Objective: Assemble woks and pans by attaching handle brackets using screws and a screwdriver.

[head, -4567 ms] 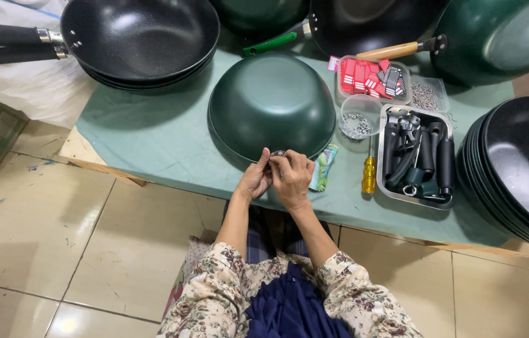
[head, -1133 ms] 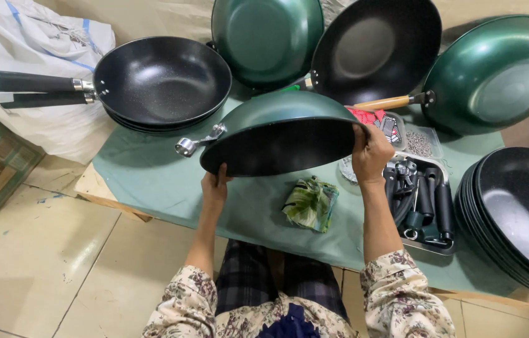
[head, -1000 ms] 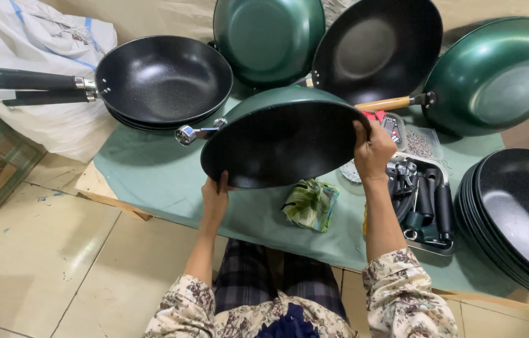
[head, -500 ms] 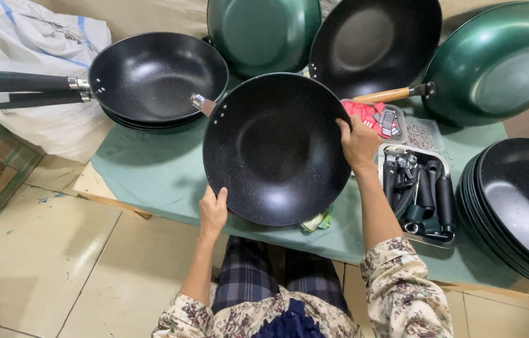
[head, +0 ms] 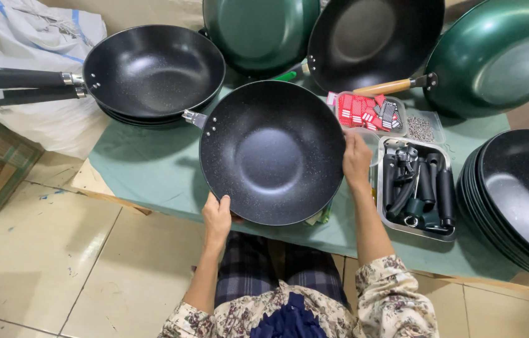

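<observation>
You had both hands on the handleless black wok (head: 270, 153), face up over the bench (head: 152, 169). Left hand (head: 216, 216) gripped its near rim, right hand (head: 356, 159) its right rim. Tray of black handles (head: 417, 188) just right of your right grip; stacked handled woks (head: 152, 72) beyond your left.

The person wears a floral long-sleeved top and dark plaid trousers.

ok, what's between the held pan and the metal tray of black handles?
In the head view, the right hand on the pan's rim, plus a clear tub's edge, before the tray.
</observation>
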